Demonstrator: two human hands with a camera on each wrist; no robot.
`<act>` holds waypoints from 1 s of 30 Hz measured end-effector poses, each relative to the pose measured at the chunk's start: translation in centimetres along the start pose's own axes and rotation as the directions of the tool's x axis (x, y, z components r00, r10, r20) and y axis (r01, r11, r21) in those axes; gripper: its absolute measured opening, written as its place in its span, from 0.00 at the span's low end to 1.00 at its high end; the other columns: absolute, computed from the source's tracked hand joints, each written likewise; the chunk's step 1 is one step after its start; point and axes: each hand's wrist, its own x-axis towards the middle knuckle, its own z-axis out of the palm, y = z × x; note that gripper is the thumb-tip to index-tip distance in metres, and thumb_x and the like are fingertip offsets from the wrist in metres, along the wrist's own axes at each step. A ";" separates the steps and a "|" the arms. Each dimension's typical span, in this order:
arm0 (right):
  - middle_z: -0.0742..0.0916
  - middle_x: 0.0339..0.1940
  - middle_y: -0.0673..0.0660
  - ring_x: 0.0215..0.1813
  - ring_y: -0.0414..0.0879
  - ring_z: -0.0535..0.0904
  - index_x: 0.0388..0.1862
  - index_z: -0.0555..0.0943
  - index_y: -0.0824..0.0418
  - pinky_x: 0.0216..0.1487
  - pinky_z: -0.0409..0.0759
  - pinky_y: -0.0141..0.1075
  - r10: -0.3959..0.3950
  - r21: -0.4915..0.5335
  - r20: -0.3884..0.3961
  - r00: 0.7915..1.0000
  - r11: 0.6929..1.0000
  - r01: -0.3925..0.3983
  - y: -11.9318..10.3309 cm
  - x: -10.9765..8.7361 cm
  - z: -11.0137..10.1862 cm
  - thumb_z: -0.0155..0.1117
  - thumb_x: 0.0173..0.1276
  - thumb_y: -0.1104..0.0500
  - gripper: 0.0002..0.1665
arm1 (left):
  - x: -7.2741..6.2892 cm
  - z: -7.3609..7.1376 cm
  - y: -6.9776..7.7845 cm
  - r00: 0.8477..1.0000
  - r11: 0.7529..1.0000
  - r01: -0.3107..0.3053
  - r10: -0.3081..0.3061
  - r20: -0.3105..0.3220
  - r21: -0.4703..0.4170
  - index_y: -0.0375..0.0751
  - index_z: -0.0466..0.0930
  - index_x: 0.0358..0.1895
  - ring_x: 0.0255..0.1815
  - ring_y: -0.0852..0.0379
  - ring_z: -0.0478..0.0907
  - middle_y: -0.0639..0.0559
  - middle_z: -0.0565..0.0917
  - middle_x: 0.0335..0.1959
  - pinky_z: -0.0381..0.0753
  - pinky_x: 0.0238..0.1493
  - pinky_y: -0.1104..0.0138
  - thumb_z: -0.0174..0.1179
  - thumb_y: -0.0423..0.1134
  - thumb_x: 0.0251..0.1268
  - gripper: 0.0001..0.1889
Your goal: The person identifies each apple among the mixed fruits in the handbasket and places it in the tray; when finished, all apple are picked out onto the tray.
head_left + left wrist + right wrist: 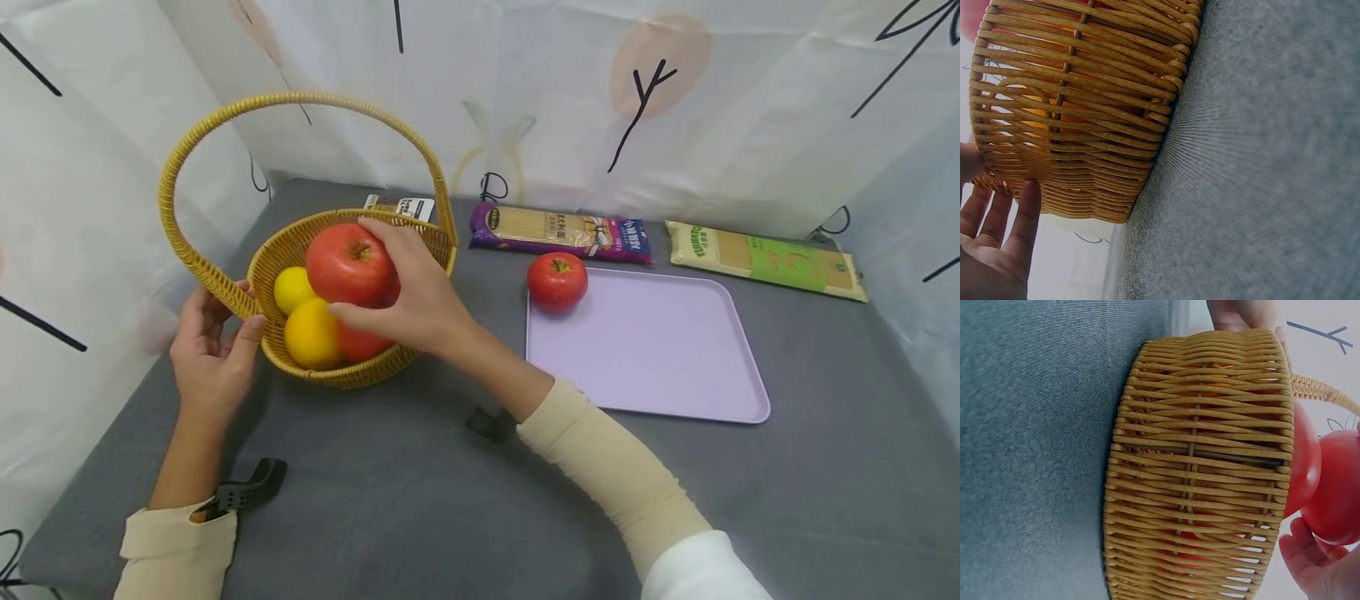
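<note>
My right hand point(420, 300) grips a red apple point(347, 262) from its right side, over the fruit in a yellow wicker basket point(352, 377). Inside lie a yellow lemon-like fruit point(291, 289), an orange point(312, 335) and another red apple point(362, 342), partly hidden. In the right wrist view, the held apple point(1338, 487) overlaps a second apple point(1305, 462) that bulges past the rim. My left hand point(213, 350) holds the basket's left rim near the handle's foot, its thumb at the rim and fingers point(1019, 231) against the woven side.
A red apple point(557, 282) sits on the upper left corner of a lilac tray point(652, 350). Behind lie a purple noodle packet point(562, 233) and a green one point(765, 260). Another package point(401, 207) shows partly behind the basket, whose tall handle point(300, 98) arches overhead.
</note>
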 end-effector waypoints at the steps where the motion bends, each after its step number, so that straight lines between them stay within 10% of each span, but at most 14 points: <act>1: 0.74 0.63 0.53 0.58 0.41 0.71 0.73 0.67 0.54 0.53 0.79 0.30 -0.011 -0.001 -0.004 1.000 1.000 0.011 0.0 -0.1 -0.1 0.78 0.55 0.47 0.49 | 0.0 0.0 0.0 1.000 1.000 -0.001 0.001 0.001 0.012 0.29 0.71 0.67 0.53 0.48 0.77 0.35 0.79 0.57 0.80 0.51 0.74 0.57 0.14 0.60 0.29; 30: 0.76 0.61 0.53 0.59 0.40 0.71 0.72 0.69 0.57 0.54 0.80 0.34 -0.061 -0.016 -0.087 0.994 0.998 0.060 0.4 -3.7 -3.5 0.80 0.54 0.50 0.48 | 0.0 -0.1 0.1 1.000 1.000 -0.004 0.004 0.007 0.013 0.29 0.70 0.68 0.54 0.49 0.77 0.36 0.79 0.57 0.80 0.51 0.75 0.57 0.14 0.60 0.30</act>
